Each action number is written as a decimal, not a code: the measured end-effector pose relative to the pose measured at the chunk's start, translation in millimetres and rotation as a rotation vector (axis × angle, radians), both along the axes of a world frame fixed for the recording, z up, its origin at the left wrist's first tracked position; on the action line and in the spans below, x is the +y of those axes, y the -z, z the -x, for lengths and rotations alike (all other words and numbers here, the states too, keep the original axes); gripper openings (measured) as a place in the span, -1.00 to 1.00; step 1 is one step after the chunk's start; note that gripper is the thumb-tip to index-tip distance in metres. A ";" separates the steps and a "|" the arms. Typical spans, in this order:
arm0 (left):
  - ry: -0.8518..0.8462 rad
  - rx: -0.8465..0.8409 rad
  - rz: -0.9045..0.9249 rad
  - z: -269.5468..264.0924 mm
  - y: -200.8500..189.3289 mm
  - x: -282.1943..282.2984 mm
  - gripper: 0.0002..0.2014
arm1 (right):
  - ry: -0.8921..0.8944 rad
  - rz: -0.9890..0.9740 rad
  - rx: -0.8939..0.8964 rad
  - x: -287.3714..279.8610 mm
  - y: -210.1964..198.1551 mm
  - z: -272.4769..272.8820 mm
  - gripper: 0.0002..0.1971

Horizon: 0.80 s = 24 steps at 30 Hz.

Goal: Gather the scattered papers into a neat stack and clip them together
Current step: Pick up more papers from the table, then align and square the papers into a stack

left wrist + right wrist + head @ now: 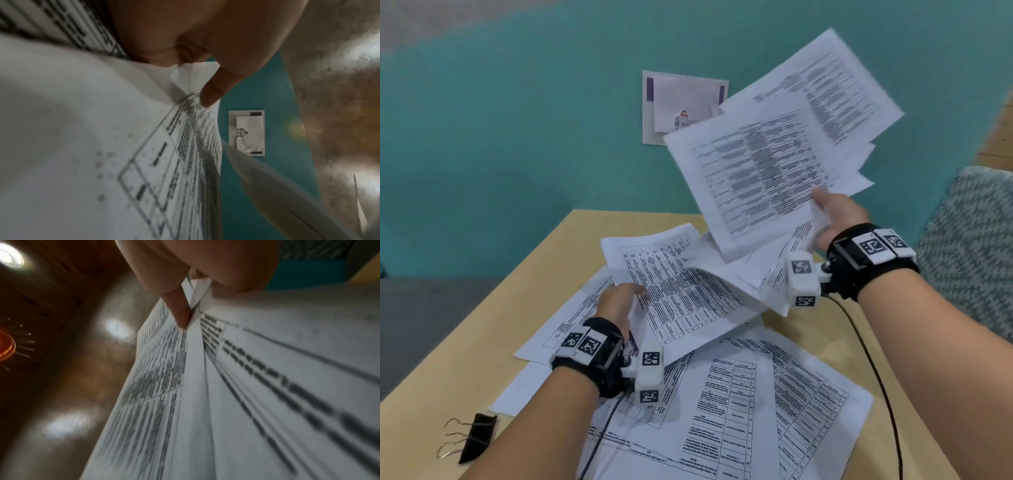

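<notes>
Teal wall behind, with a torn notice (pixel 685 106) stuck to it; below it a pale wooden bench (pixel 465 342) carries the papers. The right hand (pixel 839 214) holds a fanned bunch of sheets (pixel 774 164) up in the air, thumb on top and fingers pinched underneath at one corner, clamped on them as the right wrist view shows. The left hand (pixel 619 305) pinches the edge of one sheet (pixel 674 284), lifted off the bench, thumb pressing the printed face; the other fingers are hidden behind the paper. More loose sheets (pixel 774 404) lie overlapping on the bench, skewed to each other. A binder clip (pixel 477 438) sits near the bench's front left edge, apart from the papers and untouched.

My reading is that gathering is only partly done. To do it well, slide the left sheet under or onto the raised bunch, pick up the rest, then loosen the pinch and tap the long and short edges on the bench to square them. A one-corner grip lets sheets droop and slip, so support from below before clipping.
</notes>
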<state>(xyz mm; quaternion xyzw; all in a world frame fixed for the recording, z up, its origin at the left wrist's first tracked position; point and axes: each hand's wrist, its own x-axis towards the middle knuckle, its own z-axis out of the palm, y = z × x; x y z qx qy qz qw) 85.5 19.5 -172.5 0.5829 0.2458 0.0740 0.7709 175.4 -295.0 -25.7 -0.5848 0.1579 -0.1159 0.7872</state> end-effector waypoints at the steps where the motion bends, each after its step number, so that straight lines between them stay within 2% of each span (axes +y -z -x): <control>1: 0.013 -0.011 0.015 0.4 -0.6 0.0 -0.40 | -0.077 0.043 0.009 2.6 9.6 -6.2 -0.39; 3: 0.038 -0.019 0.081 4.9 -6.6 -2.1 -0.32 | -0.183 0.146 0.092 17.5 20.4 1.7 -0.45; 5: 0.027 0.003 0.115 6.9 -9.2 -2.1 -0.26 | -0.263 0.187 0.164 24.3 37.9 5.4 -0.65; 6: 0.017 0.003 0.130 6.3 -7.9 -0.7 -0.24 | -0.317 0.234 0.192 23.6 50.3 3.6 -0.67; 7: 0.016 -0.010 0.140 3.8 -5.3 0.8 -0.23 | -0.327 0.294 0.232 14.3 68.6 -10.1 -0.54; 9: 0.012 -0.020 0.132 5.9 -8.3 -2.0 -0.31 | -0.315 0.476 0.301 -7.8 108.0 -40.8 -0.06; 10: 0.009 -0.011 0.113 7.1 -9.9 -2.4 -0.37 | -0.299 0.540 0.327 -12.6 117.2 -45.8 -0.01; 13: 0.031 0.006 0.088 8.4 -12.9 -4.5 -0.39 | -0.257 0.697 0.423 7.3 95.7 7.2 -0.55; 15: 0.054 0.000 0.070 8.1 -13.5 -5.0 -0.37 | -0.249 0.781 0.475 9.7 91.3 20.8 -0.70; 16: 0.055 -0.004 0.063 7.6 -13.4 -4.3 -0.36 | -0.257 0.787 0.472 9.8 90.7 21.4 -0.70; 20: 0.103 -0.002 -0.011 5.0 -10.8 -3.2 -0.29 | -0.281 0.752 0.413 15.6 96.0 17.1 -0.52; 23: 0.160 0.023 -0.069 8.0 -6.9 -2.4 -0.15 | -0.275 0.719 0.377 26.9 104.0 11.2 -0.49; 24: 0.177 0.031 -0.088 9.3 -6.3 -2.0 -0.18 | -0.297 0.694 0.354 32.9 104.8 10.6 -0.47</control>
